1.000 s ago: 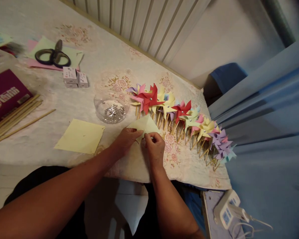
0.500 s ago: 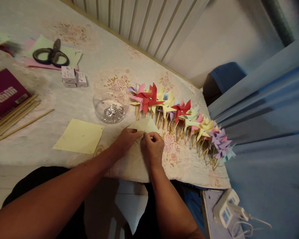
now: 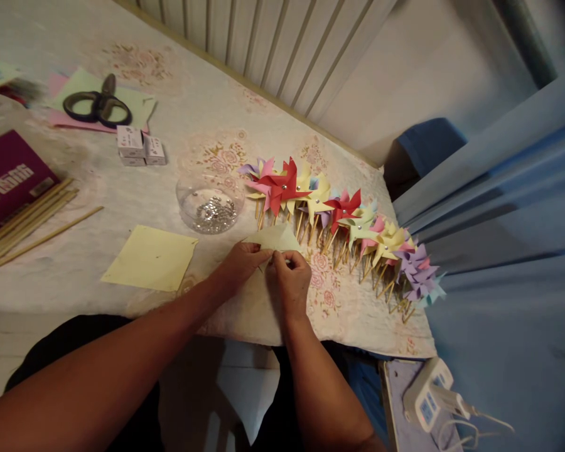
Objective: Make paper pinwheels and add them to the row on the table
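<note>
Between my two hands, near the table's front edge, is a pale yellow-green paper piece (image 3: 275, 236) with a raised corner. My left hand (image 3: 245, 263) pinches its left side. My right hand (image 3: 292, 276) is closed in a pinch at the paper's lower edge, fingertips meeting those of the left; any small part between them is hidden. Just beyond lies a clear round dish (image 3: 186, 204) with many small shiny metal pieces (image 3: 216, 213). A flat yellow paper square (image 3: 150, 257) rests left of my hands.
Finished paper pinwheels (image 3: 343, 210) on sticks line the table's right side. At the left are loose wooden sticks (image 3: 42, 238), a purple box (image 3: 14, 176), scissors (image 3: 98, 107) on paper sheets and small white boxes (image 3: 141, 147). A power strip (image 3: 430, 392) sits lower right.
Almost nothing differs. Both hands stay at the paper with the same pinch, and the objects around them keep their places.
</note>
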`<state>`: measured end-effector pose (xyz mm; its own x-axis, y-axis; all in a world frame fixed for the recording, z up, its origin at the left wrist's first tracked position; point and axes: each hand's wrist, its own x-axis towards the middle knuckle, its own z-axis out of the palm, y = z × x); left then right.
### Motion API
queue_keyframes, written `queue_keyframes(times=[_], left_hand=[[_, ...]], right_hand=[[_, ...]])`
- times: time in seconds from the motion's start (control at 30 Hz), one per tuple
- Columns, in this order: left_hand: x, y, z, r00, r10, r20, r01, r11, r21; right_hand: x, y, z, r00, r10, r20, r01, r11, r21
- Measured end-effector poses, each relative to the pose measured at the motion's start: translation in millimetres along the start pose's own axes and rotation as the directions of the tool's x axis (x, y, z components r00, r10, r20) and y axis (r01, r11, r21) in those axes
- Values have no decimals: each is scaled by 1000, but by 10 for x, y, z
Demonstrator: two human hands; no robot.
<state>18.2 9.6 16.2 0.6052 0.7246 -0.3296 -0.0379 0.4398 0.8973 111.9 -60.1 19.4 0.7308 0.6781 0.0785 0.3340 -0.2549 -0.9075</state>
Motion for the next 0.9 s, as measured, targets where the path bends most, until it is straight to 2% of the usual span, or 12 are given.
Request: queue_keyframes(times=[0.2,0.3,0.47,0.5,0.53,0.6,0.67,0.73,0.8,0.9], left_hand=[[26,-45,-3,999,18,-38,-19,999,-36],[63,-67,-23,1000,18,-7,-18,998,-67],[128,-77,-74,999,28,39,-25,998,-66],[132,-71,-85,998,31,60,-28,998,-57],[132,-62,-96,996,29,88,-26,999,-42],[120,-38,-112,989,12,148,-13,1000,2],[99,-7,-121,978,-19,208,6,998,62],[75,27,-121,964,-54,261,22,992,123],[55,56,-119,950,-81,301,28,984,174],[46,78,-127,942,-94,323,18,973,231]], right_hand=[[-30,-31,3,1000,3,10,-3,1000,-22],[-3,-38,-74,1000,6,27,-6,1000,-29],[191,24,-354,986,-34,-165,41,998,37],[234,46,-406,987,-29,-160,39,997,61],[270,69,-449,993,-19,-115,29,996,89],[314,117,-501,999,20,49,-27,987,159],[320,163,-507,968,70,240,-126,966,227],[299,204,-481,915,118,386,-230,939,256],[269,235,-446,873,158,462,-296,924,242],[242,268,-406,864,176,471,-302,931,207]])
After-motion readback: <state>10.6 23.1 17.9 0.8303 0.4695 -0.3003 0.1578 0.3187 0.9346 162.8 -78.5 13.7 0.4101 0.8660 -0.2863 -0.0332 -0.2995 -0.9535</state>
